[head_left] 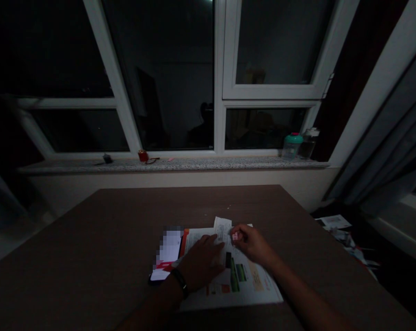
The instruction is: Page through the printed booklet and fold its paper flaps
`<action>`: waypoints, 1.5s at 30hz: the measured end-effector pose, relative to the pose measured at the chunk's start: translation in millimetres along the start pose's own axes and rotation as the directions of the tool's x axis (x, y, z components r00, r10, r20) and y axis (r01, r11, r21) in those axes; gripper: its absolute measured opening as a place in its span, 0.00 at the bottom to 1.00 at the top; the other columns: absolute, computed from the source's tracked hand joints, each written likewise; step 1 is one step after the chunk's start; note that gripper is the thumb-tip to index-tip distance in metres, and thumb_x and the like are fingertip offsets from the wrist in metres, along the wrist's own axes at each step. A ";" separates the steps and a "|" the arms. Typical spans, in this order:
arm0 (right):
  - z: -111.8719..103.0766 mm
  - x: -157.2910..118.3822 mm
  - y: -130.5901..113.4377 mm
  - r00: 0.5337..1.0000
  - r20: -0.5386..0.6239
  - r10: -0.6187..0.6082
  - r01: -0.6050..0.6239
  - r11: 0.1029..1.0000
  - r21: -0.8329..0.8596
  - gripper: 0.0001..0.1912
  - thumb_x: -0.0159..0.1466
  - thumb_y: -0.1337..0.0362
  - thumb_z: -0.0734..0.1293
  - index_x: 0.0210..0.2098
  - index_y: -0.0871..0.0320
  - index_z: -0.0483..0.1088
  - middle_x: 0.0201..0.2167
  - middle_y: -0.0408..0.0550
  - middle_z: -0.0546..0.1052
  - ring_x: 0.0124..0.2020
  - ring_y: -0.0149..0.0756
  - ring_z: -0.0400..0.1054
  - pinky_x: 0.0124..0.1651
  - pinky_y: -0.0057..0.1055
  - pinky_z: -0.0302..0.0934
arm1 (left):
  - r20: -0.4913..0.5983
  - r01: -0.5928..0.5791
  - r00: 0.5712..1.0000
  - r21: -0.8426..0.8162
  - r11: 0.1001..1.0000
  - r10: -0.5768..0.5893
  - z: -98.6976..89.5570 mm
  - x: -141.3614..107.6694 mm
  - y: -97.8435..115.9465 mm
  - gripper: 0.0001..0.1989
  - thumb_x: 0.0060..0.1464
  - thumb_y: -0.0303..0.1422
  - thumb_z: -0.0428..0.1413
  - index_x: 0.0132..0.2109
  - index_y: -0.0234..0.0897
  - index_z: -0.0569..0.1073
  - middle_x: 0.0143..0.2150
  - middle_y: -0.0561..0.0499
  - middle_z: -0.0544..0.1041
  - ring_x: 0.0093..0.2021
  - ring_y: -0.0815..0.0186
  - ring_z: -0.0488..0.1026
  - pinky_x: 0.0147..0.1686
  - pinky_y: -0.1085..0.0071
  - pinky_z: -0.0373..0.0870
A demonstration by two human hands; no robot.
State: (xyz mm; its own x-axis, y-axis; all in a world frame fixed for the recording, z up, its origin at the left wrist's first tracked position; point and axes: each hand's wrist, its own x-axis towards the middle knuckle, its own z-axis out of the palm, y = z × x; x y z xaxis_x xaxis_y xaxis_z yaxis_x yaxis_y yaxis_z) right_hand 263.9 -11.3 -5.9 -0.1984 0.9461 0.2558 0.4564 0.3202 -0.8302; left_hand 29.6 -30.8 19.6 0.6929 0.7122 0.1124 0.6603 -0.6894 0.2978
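My left hand [203, 262], with a dark band at the wrist, lies flat with fingers spread on a printed sheet [263, 294] with coloured pictures. Beneath its fingertips is a narrow slip of printed paper [223, 224] that sticks out past the sheet's far edge. My right hand [251, 241] is closed at the right of the slip, pinching a small pink-and-white object [234, 236] whose kind I cannot make out. Left of the sheet rests a phone [170, 246] with its screen lit, part of it blurred out.
The brown table [90, 239] reaches toward a stone windowsill [194, 163]. On the sill stand a green-lidded bottle [292, 146], a clear bottle [308, 143], a small red jar [143, 156] and a dark little bottle [107, 158]. Papers [335, 221] lie below the table's right side.
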 end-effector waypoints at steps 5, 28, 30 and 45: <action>10.7 -3.2 -2.8 1.000 0.027 -0.008 0.007 1.000 0.014 0.06 0.56 0.69 0.68 0.35 0.57 0.71 0.26 0.40 0.71 0.28 0.32 0.66 0.32 0.25 0.59 | 0.008 0.045 0.999 0.009 0.999 -0.045 6.2 1.1 -3.4 0.30 0.56 0.39 0.60 0.63 0.42 0.62 0.67 0.43 0.57 0.65 0.47 0.53 0.62 0.50 0.55; 17.3 -16.4 -8.7 0.933 0.358 -0.028 0.022 1.000 0.020 0.11 0.48 0.73 0.71 0.25 0.58 0.64 0.22 0.35 0.68 0.22 0.25 0.59 0.23 0.21 0.49 | 0.006 0.045 0.999 0.017 0.999 -0.045 3.9 3.1 -1.3 0.26 0.56 0.35 0.58 0.61 0.40 0.62 0.65 0.45 0.62 0.64 0.51 0.56 0.60 0.52 0.57; 18.1 -16.4 -10.5 0.942 0.332 -0.055 0.061 0.998 -0.010 0.11 0.49 0.73 0.71 0.25 0.58 0.64 0.21 0.35 0.68 0.23 0.26 0.59 0.24 0.21 0.49 | -0.001 0.048 0.999 0.025 0.999 -0.048 5.0 3.2 -1.9 0.27 0.56 0.35 0.58 0.61 0.40 0.62 0.65 0.45 0.61 0.64 0.51 0.56 0.61 0.52 0.56; 14.4 -16.9 -7.1 0.930 0.348 -0.121 0.111 0.993 0.047 0.10 0.51 0.72 0.69 0.24 0.57 0.62 0.23 0.36 0.68 0.23 0.26 0.60 0.25 0.21 0.50 | 0.111 0.071 0.991 0.008 0.997 -0.071 -10.3 4.6 -16.9 0.31 0.52 0.35 0.63 0.62 0.45 0.65 0.68 0.46 0.57 0.65 0.50 0.55 0.60 0.53 0.57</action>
State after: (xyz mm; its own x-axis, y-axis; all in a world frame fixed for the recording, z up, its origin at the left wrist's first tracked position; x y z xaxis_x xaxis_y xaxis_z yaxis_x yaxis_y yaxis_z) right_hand 251.6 -30.3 -11.5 -0.5415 0.8242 0.1655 0.3898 0.4206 -0.8192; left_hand 18.6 -14.5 24.8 0.6721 0.7403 -0.0153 0.7099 -0.6384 0.2974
